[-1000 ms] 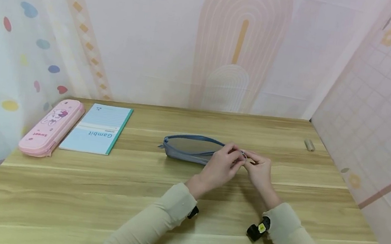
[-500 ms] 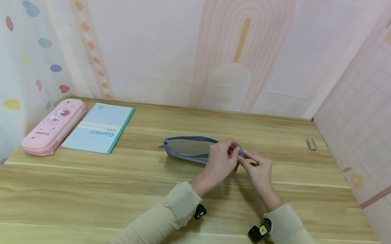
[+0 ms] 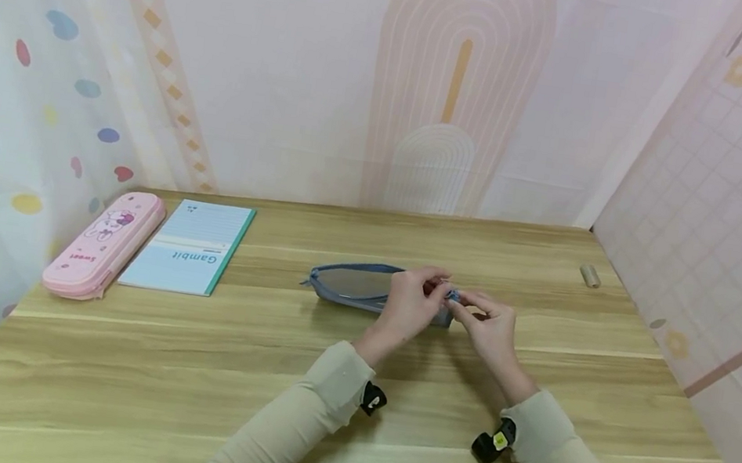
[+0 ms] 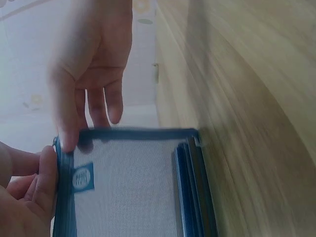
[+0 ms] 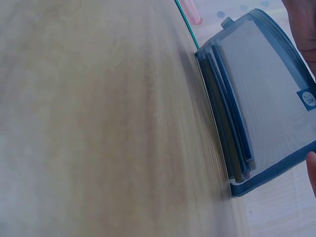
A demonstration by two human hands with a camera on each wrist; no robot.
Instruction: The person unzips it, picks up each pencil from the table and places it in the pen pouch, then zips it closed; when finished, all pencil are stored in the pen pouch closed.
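Observation:
A translucent mesh zip pouch (image 3: 342,299) with blue edging stands on the table, its zipped top gaping at the left part. In the left wrist view, the pouch (image 4: 131,182) shows a small round-printed label and several dark, slim sticks like pens along its bottom. My left hand (image 3: 403,307) pinches the zipper edge near the pouch's right end; the zip pull itself is hidden by the fingers. Beside it, my right hand (image 3: 494,332) pinches the top right corner between thumb and fingers. Only edges of the hands enter the right wrist view around the pouch (image 5: 269,84).
On the left of the wooden table (image 3: 237,371) lie a pink pencil case (image 3: 101,245) and a pale blue notebook (image 3: 187,245) side by side. A small tan cylinder (image 3: 589,276) lies at the far right. Patterned curtains (image 3: 281,61) hang behind and at both sides.
My left hand has moved a little left along the zipper, away from my right hand. The right hand keeps its hold at the corner, and more blue edging shows between them.

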